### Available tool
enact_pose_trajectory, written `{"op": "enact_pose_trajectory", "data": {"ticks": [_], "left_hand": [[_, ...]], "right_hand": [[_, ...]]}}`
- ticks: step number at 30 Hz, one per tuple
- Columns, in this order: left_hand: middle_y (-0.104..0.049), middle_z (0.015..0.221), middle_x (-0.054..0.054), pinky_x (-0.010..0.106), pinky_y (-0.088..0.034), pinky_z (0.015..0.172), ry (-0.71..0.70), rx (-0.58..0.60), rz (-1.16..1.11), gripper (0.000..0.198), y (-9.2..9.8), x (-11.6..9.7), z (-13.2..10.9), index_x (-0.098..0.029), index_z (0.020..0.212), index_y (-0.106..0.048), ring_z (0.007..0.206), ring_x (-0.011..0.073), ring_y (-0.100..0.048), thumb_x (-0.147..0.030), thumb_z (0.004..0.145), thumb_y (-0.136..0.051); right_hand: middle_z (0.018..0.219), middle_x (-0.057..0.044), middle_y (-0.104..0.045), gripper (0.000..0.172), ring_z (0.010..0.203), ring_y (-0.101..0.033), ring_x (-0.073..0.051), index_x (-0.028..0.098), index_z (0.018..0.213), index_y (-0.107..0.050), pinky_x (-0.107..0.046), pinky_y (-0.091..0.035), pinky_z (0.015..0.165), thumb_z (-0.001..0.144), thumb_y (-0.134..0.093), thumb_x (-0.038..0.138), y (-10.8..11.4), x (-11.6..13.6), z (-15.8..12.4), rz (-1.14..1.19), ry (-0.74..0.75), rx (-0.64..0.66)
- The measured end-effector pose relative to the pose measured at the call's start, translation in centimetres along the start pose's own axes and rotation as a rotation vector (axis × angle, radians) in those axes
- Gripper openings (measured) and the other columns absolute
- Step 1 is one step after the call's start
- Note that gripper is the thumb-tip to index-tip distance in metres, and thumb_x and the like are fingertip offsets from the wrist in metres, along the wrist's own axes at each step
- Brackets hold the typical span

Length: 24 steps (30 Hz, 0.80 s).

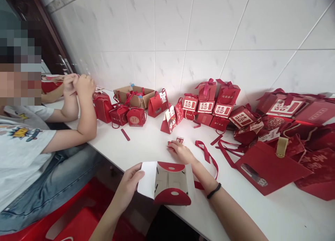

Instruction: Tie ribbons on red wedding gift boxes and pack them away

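My left hand [128,185] grips the left edge of an unfolded red and white paper gift box [167,182] held flat at the near edge of the white table [146,143]. My right hand [181,152] rests on the table just behind the box, fingers closed over a small red tag [179,140] and a bit of red paper. A black band circles my right wrist. A loose red ribbon [206,154] lies right of that hand.
Several finished red gift boxes [206,105] stand along the tiled wall, with a cardboard box [136,96] at the left. Flat red bags [269,166] pile up at the right. A seated person [31,143] at the left handles something with both hands.
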State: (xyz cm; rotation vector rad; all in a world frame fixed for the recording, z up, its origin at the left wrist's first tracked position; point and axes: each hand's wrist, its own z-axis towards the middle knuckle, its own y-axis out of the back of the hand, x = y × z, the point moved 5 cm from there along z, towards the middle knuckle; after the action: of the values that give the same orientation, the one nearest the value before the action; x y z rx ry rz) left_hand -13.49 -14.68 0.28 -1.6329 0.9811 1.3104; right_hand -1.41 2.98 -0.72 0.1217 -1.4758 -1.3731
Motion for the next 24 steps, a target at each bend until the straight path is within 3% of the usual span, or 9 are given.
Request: {"op": "enact_pose_trajectory", "data": {"ticks": [5,9,12,15,17,19,22,24], "left_hand": [[-0.06,0.063,0.001,0.025,-0.043,0.049,0.01,0.055,-0.045,0.034,-1.0,0.4,0.5,-0.013,0.101,-0.064,0.052,0.0149,-0.052,-0.035,0.077,-0.056],[-0.057,0.06,0.0,0.027,-0.044,0.041,0.036,0.102,-0.045,0.042,-1.6,0.6,0.8,-0.013,0.11,-0.06,0.045,0.016,-0.051,-0.038,0.078,-0.053],[-0.059,0.063,0.001,0.027,-0.044,0.04,0.044,0.126,-0.045,0.042,-1.8,0.9,1.2,-0.013,0.112,-0.058,0.047,0.0166,-0.052,-0.038,0.08,-0.051],[-0.06,0.066,0.001,0.023,-0.041,0.041,0.027,0.113,-0.055,0.037,-1.7,1.0,1.5,-0.014,0.11,-0.06,0.049,0.0149,-0.052,-0.036,0.081,-0.052],[-0.059,0.065,0.0,0.022,-0.04,0.043,0.019,0.098,-0.05,0.034,-1.7,0.9,1.6,-0.014,0.105,-0.062,0.05,0.0136,-0.051,-0.035,0.08,-0.053],[-0.058,0.063,0.0,0.022,-0.039,0.044,0.011,0.082,-0.029,0.031,-1.7,0.8,1.6,-0.014,0.098,-0.064,0.05,0.0134,-0.051,-0.036,0.079,-0.053],[-0.056,0.058,0.0,0.023,-0.039,0.046,0.0,0.067,0.001,0.03,-1.7,0.8,1.5,-0.013,0.091,-0.065,0.049,0.0139,-0.051,-0.037,0.077,-0.053],[-0.055,0.054,-0.001,0.024,-0.039,0.046,-0.003,0.067,0.014,0.031,-1.7,0.8,1.6,-0.013,0.09,-0.065,0.048,0.0141,-0.05,-0.038,0.077,-0.053]], "right_hand": [[0.097,-0.007,-0.068,0.022,0.085,-0.066,-0.019,0.019,0.101,-0.064,-0.036,-0.054,0.08,0.087,-0.049,0.028,3.8,-1.7,0.3,0.29,-0.068,-0.178],[0.1,-0.01,-0.066,0.04,0.071,-0.067,-0.016,0.015,0.107,-0.058,-0.031,-0.058,0.064,0.087,-0.046,0.047,6.2,-3.3,0.5,0.578,-0.19,-0.354],[0.104,-0.009,-0.066,0.045,0.083,-0.067,-0.015,0.017,0.103,-0.059,-0.027,-0.059,0.072,0.083,-0.049,0.056,7.8,-2.2,0.2,0.769,-0.186,-0.378],[0.101,-0.005,-0.067,0.035,0.09,-0.067,-0.016,0.019,0.096,-0.061,-0.028,-0.057,0.081,0.076,-0.064,0.047,8.8,0.6,-0.8,0.926,-0.139,-0.323],[0.094,-0.003,-0.067,0.031,0.086,-0.067,-0.016,0.021,0.101,-0.06,-0.032,-0.058,0.08,0.074,-0.069,0.035,9.3,3.0,-1.8,0.981,-0.051,-0.298],[0.088,0.0,-0.065,0.028,0.084,-0.067,-0.015,0.024,0.103,-0.059,-0.033,-0.059,0.076,0.077,-0.068,0.024,10.3,5.2,-3.0,0.875,0.114,-0.42],[0.092,-0.002,-0.063,0.025,0.094,-0.065,-0.017,0.024,0.095,-0.061,-0.034,-0.057,0.081,0.077,-0.064,0.006,11.6,8.4,-5.7,0.377,0.531,-0.706],[0.094,-0.003,-0.062,0.028,0.101,-0.063,-0.02,0.023,0.092,-0.062,-0.034,-0.056,0.082,0.076,-0.062,-0.001,11.2,10.0,-7.2,0.046,0.765,-0.754]]}}
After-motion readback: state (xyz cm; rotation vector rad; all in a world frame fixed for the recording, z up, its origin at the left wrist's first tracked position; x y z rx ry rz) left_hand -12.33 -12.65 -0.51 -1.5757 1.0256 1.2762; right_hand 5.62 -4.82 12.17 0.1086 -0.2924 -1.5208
